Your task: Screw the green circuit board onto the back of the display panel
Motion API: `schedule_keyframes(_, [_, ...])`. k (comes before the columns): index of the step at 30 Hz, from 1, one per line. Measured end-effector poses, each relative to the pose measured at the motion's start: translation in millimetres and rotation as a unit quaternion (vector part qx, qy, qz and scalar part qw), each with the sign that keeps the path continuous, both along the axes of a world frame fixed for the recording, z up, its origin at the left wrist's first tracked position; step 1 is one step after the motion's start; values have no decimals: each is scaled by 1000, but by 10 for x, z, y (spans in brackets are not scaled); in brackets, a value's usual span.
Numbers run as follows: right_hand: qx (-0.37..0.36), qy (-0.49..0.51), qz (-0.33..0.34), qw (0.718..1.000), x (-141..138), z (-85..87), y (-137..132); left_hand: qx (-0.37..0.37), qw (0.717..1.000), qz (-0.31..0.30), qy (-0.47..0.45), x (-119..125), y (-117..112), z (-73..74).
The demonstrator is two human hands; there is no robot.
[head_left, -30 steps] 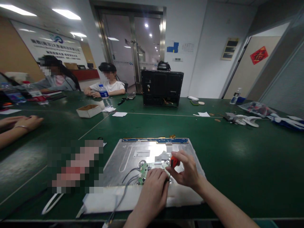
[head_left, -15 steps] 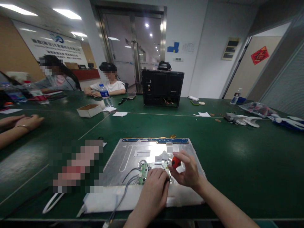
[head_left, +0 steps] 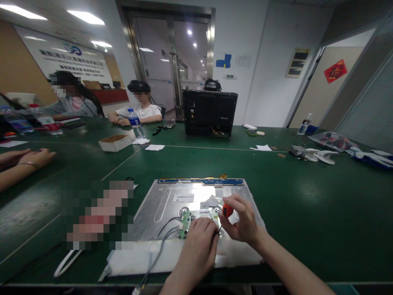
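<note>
My right hand (head_left: 241, 217) grips a small screwdriver by its red-orange and black handle (head_left: 227, 210) between thumb and fingers. Its thin dark shaft slants down toward the fingertips of my left hand (head_left: 203, 233). That hand lies over a green circuit board (head_left: 186, 224), fingers bent and pressed together; what is under them is hidden. The board sits on the silver metal back of a display panel (head_left: 166, 200), which has a blue circuit strip (head_left: 184, 181) along its far edge. Grey and black cables (head_left: 162, 246) run from the board's left side toward the table's front edge.
A black monitor housing (head_left: 210, 112) stands on the green table (head_left: 307, 229). Left are a white box (head_left: 115, 143), a water bottle (head_left: 135, 122) and a blurred-out item with a white loop (head_left: 67, 262). Another person's hands (head_left: 37, 157) rest at far left; two people sit beyond.
The screwdriver handle has turned slightly in my right hand, its black marking shifting. My left hand stays over the board, and everything else looks the same.
</note>
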State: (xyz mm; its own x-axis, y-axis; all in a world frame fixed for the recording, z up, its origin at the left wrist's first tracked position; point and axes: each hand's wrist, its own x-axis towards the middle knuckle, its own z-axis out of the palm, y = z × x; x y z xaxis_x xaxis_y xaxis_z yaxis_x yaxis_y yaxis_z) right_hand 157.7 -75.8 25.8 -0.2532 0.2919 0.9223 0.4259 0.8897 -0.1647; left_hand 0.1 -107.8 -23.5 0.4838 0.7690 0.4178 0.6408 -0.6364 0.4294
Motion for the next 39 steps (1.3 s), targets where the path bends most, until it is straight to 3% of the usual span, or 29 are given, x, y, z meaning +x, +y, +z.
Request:
schedule_keyframes(10, [-25, -9, 38, 999, 19, 51, -17, 0, 1000, 1, 8, 4, -6, 22])
schedule_keyframes(16, [-2, 0, -6, 1000, 4, 5, -5, -10, 1000, -3, -1, 2, 6, -12])
schedule_keyframes(24, [-28, -20, 35, 999, 16, 45, -15, -14, 1000, -4, 1, -5, 7, -18])
schedule_keyframes(33, [-9, -12, -12, 1000, 12, -16, -5, 6, 1000, -1, -2, -7, 10, -42])
schedule_keyframes(39, [-30, -27, 21, 999, 34, 23, -11, 4, 1000, 1, -2, 2, 8, -7])
